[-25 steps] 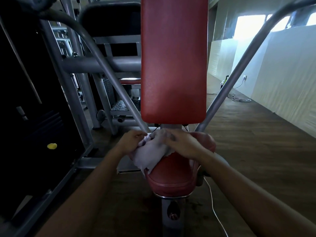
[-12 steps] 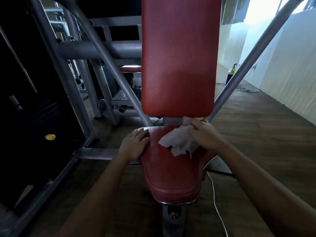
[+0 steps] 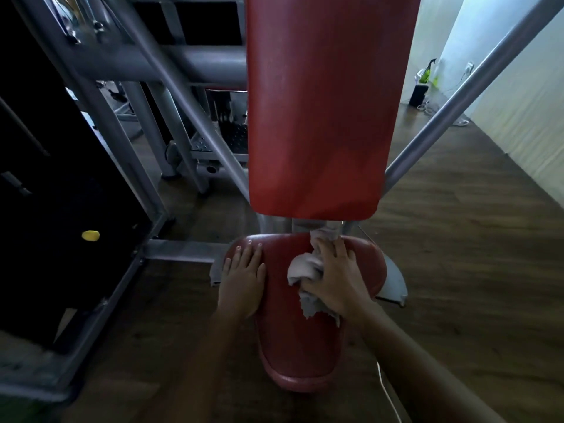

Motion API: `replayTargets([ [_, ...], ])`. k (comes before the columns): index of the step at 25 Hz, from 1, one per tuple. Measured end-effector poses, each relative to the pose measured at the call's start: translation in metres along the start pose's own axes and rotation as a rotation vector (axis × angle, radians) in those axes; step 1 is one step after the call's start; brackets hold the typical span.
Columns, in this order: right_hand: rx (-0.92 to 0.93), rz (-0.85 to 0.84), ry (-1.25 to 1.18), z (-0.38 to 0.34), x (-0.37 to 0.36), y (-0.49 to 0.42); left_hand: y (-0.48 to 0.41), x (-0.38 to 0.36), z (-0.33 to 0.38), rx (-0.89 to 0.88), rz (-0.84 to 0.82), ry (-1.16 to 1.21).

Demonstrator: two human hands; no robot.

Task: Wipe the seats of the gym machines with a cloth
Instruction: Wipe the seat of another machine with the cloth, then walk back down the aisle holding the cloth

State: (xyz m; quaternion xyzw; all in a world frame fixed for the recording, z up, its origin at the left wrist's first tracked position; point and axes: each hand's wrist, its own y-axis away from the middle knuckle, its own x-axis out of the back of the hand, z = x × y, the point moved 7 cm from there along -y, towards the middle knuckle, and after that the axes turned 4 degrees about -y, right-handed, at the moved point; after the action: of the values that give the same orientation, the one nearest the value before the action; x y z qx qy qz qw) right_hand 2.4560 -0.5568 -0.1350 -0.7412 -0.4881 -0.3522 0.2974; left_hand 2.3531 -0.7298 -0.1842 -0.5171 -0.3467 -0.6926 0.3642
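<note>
Presently, the red padded vinyl seat point(image 3: 293, 346) lies low at centre, its rear edge just under the tall red upright back pad point(image 3: 317, 102), with only a narrow gap between the two. The crumpled white cloth point(image 3: 305, 267) sits on the seat's rear right part and reaches up into that gap. The right hand point(image 3: 335, 279) holds it, palm pressed down, fingers spread forward, thumb hooked round the bunched fabric. The left hand point(image 3: 242, 279) rests flat and wide on the seat's left rear edge, holding nothing. The seat's front half is uncovered.

The left grey steel tube point(image 3: 195, 117) and the right grey steel tube point(image 3: 457, 108) slant down to meet behind the seat, hemming in its rear corners. A black weight-stack housing point(image 3: 61, 193) with a yellow pin point(image 3: 90, 235) stands well apart on the left. A thin white cable point(image 3: 387, 392) trails over the brown wooden floor point(image 3: 457, 254) beside the right forearm.
</note>
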Motion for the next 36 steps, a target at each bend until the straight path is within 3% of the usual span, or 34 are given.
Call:
replayTargets([
  [6,-0.103,-0.177,0.045,-0.007,0.020,0.018,0.022,0.026,0.019,0.022,-0.188,-0.042],
  [9,-0.232,-0.273,-0.049,-0.017,0.054,0.009,0.035,0.059,0.030,0.115,-0.322,0.226],
  [12,-0.290,-0.197,-0.147,-0.037,0.119,0.004,0.043,0.121,0.042,0.230,-0.248,0.426],
  [17,-0.289,-0.225,-0.019,-0.083,0.227,0.020,0.067,0.243,0.077,0.146,-0.120,0.318],
  [22,-0.295,-0.105,-0.018,-0.128,0.306,0.046,0.094,0.317,0.107,0.098,-0.138,0.342],
  [27,-0.313,-0.047,-0.029,-0.156,0.382,0.061,0.102,0.388,0.142,0.056,-0.038,0.316],
  [36,-0.268,-0.073,0.044,-0.076,0.503,0.080,0.117,0.411,0.277,0.045,-0.069,0.266],
])
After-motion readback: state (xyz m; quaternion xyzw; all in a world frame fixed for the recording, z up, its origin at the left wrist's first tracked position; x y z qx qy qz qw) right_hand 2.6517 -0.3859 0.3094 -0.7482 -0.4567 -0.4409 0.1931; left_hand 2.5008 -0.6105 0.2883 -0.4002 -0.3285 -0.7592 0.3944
